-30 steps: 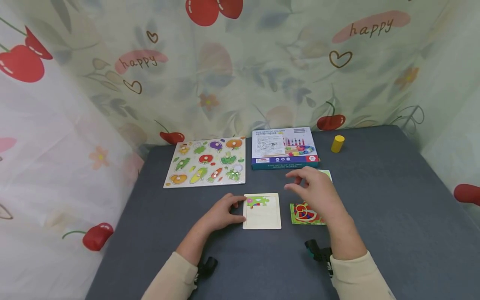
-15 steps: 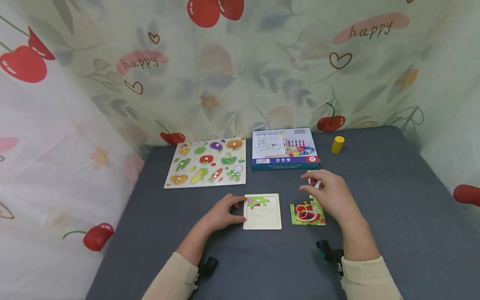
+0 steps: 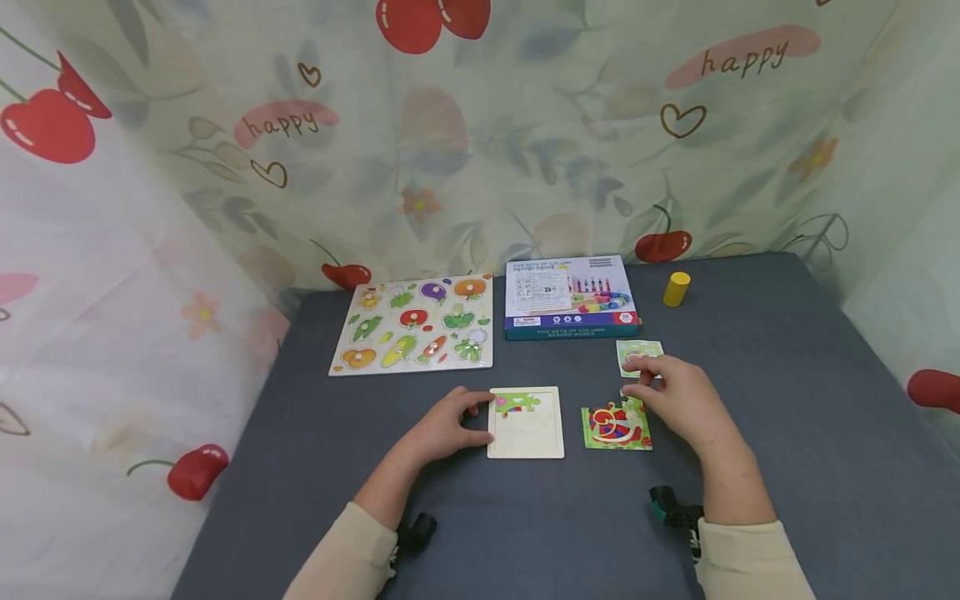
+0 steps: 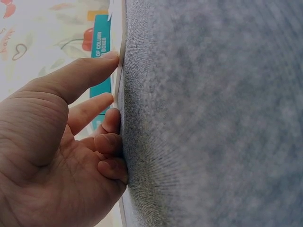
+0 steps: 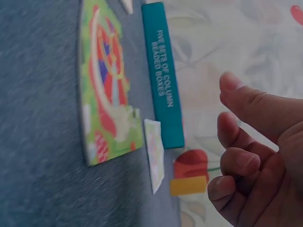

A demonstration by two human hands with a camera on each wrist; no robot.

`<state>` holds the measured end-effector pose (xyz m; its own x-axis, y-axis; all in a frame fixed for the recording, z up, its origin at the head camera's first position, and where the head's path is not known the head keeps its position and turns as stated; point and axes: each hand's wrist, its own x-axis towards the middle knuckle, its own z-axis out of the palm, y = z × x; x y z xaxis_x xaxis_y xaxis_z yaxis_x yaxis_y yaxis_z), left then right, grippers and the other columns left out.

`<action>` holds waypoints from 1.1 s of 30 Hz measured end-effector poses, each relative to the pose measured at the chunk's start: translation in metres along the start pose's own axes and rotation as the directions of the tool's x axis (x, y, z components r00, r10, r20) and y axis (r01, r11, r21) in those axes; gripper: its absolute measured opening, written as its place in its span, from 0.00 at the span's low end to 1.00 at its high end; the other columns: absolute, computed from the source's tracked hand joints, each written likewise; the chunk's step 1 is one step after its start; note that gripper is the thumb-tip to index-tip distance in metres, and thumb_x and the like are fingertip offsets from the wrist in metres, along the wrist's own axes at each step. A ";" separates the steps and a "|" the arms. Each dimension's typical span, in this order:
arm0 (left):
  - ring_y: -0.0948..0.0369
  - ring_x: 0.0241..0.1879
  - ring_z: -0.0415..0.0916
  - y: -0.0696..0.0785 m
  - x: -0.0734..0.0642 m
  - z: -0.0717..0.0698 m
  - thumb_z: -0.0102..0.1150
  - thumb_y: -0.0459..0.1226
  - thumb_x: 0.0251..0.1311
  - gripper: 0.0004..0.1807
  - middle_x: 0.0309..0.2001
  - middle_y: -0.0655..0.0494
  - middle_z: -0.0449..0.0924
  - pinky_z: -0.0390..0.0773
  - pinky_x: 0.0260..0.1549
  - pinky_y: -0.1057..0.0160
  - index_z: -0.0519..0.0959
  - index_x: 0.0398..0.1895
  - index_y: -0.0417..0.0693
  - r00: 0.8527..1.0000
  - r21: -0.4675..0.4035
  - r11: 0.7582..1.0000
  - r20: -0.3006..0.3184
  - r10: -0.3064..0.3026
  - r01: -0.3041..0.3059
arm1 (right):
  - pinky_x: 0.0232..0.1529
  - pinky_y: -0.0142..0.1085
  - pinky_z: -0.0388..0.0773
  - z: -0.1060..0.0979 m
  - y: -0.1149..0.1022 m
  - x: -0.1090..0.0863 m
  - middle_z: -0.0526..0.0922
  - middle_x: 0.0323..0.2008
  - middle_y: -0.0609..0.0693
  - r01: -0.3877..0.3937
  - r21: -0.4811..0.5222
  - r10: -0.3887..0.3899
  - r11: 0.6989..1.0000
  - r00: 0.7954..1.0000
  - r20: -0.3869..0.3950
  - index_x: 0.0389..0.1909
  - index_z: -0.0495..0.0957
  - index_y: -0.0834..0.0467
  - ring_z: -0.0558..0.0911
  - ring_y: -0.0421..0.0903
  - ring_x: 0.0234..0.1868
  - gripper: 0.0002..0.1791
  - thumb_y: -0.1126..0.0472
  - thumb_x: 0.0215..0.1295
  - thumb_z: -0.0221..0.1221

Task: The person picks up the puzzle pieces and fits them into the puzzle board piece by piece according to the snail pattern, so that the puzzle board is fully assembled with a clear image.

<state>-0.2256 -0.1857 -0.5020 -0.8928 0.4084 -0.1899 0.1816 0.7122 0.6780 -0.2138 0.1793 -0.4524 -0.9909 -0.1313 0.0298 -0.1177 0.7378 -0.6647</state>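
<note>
Just below centre on the tabletop (image 3: pixel 525 533), the pale square tray (image 3: pixel 527 437) is looking barely begun: a green-and-pink strip (image 3: pixel 517 402) is filling its eleven o'clock corner, and the rest is showing bare. At three o'clock, a bright red, blue and green puzzle block (image 3: pixel 617 427) is lying outside, unplaced. The left hand (image 3: pixel 442 427) is touching the tray's nine o'clock edge, thumb and forefinger spread; the right hand (image 3: pixel 681 402) is hovering near the block, digits parted, holding nothing.
</note>
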 end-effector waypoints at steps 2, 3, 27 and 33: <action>0.57 0.40 0.68 0.001 -0.001 -0.001 0.74 0.43 0.60 0.33 0.42 0.54 0.69 0.68 0.38 0.57 0.76 0.70 0.52 1.000 -0.002 1.000 0.003 0.005 -0.005 | 0.31 0.42 0.69 0.002 0.004 0.000 0.76 0.33 0.50 -0.008 0.002 0.008 1.000 1.000 0.021 0.56 0.82 0.62 0.72 0.48 0.29 0.20 0.59 0.66 0.70; 0.56 0.40 0.67 0.001 -0.001 -0.002 0.74 0.42 0.61 0.34 0.42 0.54 0.69 0.68 0.38 0.57 0.75 0.70 0.52 1.000 -0.003 1.000 0.004 0.007 -0.007 | 0.31 0.42 0.68 0.003 0.006 0.001 0.76 0.33 0.50 -0.013 0.001 0.013 1.000 0.999 0.031 0.56 0.83 0.62 0.71 0.48 0.28 0.20 0.59 0.66 0.69; 0.57 0.40 0.67 0.005 -0.001 -0.001 0.74 0.42 0.61 0.33 0.42 0.53 0.68 0.67 0.38 0.56 0.76 0.70 0.51 1.000 0.001 1.000 -0.002 -0.002 0.002 | 0.31 0.41 0.65 0.014 0.038 0.007 0.74 0.29 0.50 -0.115 -0.065 0.126 0.991 0.970 0.206 0.59 0.80 0.65 0.71 0.47 0.28 0.23 0.58 0.68 0.68; 0.56 0.39 0.67 0.005 -0.002 -0.001 0.74 0.42 0.60 0.33 0.42 0.53 0.68 0.67 0.38 0.56 0.76 0.69 0.51 1.000 0.004 1.000 -0.006 -0.004 0.004 | 0.37 0.47 0.70 0.016 0.035 0.007 0.75 0.34 0.54 -0.126 -0.065 0.134 0.990 0.978 0.159 0.53 0.79 0.65 0.74 0.52 0.34 0.19 0.60 0.66 0.69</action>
<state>-0.2234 -0.1837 -0.4977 -0.8961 0.4021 -0.1880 0.1799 0.7163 0.6742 -0.2234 0.1938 -0.4872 -0.9745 -0.1348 -0.1793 0.0036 0.7898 -0.6133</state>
